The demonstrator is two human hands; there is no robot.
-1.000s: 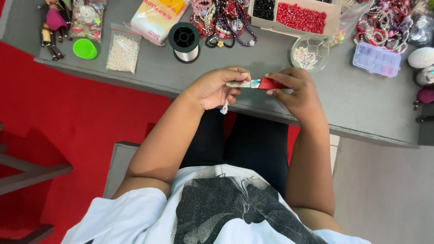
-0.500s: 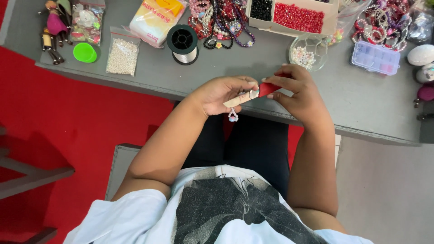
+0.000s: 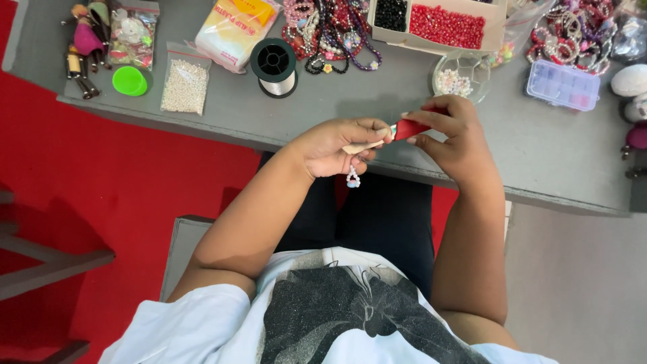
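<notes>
My left hand (image 3: 331,146) pinches a thin pale stick-like piece, and a small loop of white and pink beads (image 3: 352,179) dangles below its fingers. My right hand (image 3: 453,131) grips a small red tool (image 3: 409,129) whose tip meets the left fingers. Both hands hover at the near edge of the grey table (image 3: 546,152), above my lap. Exactly what the tool tip touches is hidden by my fingers.
On the table stand a spool of clear thread (image 3: 274,67), a bag of white beads (image 3: 184,85), a green cap (image 3: 129,80), a glass bowl of beads (image 3: 459,77), a box of red and black beads (image 3: 445,25), bead strands (image 3: 330,30) and a clear compartment case (image 3: 562,84).
The bead loop now hangs lower and freer under my left hand. Both hands have shifted slightly while staying together at the table edge.
</notes>
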